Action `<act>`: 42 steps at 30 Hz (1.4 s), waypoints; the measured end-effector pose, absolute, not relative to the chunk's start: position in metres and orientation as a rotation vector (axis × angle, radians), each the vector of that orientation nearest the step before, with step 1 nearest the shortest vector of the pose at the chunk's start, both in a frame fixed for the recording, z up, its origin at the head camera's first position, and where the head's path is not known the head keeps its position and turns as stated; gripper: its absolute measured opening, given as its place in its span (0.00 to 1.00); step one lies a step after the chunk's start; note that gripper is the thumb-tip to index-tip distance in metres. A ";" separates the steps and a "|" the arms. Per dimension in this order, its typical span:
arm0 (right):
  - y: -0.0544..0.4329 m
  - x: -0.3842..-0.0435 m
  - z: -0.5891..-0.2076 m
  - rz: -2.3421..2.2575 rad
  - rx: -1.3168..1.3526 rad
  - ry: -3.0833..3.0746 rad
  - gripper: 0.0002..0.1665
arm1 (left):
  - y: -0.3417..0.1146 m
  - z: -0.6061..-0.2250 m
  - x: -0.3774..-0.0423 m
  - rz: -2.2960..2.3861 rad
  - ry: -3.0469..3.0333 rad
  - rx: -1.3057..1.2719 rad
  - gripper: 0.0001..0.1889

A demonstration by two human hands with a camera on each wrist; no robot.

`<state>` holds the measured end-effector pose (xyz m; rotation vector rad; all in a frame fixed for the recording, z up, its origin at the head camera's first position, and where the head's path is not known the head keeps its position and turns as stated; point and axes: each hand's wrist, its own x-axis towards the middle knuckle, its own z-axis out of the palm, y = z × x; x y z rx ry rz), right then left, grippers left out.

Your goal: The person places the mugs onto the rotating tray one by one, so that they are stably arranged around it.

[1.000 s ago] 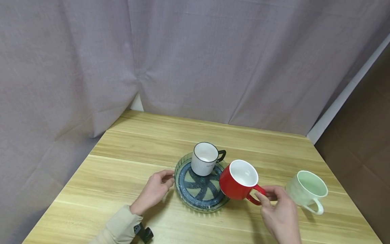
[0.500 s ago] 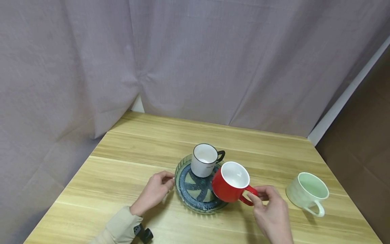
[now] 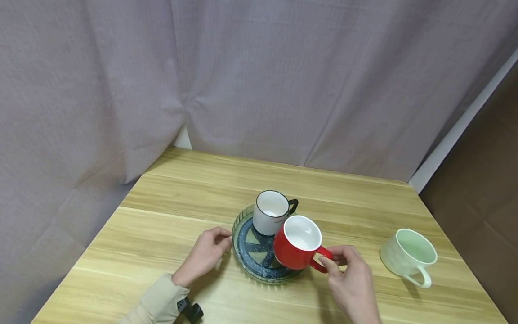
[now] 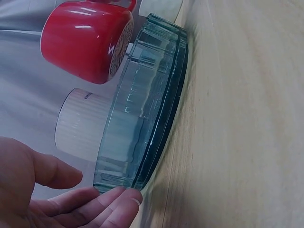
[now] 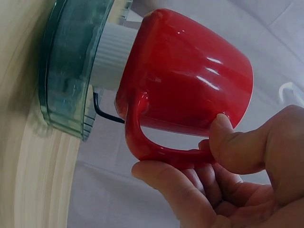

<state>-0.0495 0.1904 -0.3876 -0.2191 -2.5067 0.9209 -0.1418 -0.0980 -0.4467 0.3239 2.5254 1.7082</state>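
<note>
My right hand [image 3: 351, 281] pinches the handle of a red mug [image 5: 190, 71] with a white inside. In both wrist views the mug's base hangs above the rim of a round, blue-green glass dish [image 4: 142, 114]. A white ribbed mug [image 3: 270, 220] with a black rim and black handle stands upright in the dish, toward its back. At the dish's left side, my left hand [image 3: 205, 252] touches the outer wall with relaxed fingertips [image 4: 126, 199]. To the right of my right hand, a pale green mug [image 3: 404, 256] stands on the table.
The wooden table [image 3: 194, 184] runs back to a grey curtain [image 3: 259, 81]. A brown panel [image 3: 477, 189] rises along the right side. A dark device [image 3: 190, 310] is strapped at my left wrist.
My right hand has carried the red mug leftward, from the dish's right edge to over its right part, close to the white mug. My left hand has stayed at the dish.
</note>
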 end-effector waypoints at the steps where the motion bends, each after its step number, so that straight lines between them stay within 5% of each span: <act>1: 0.189 -0.050 -0.388 0.923 -0.216 -2.510 0.10 | -0.098 -0.447 -0.142 1.705 2.530 0.323 0.12; 42: 0.158 -0.056 -0.405 1.039 -0.142 -2.554 0.10 | -0.099 -0.443 -0.135 1.742 2.420 0.294 0.13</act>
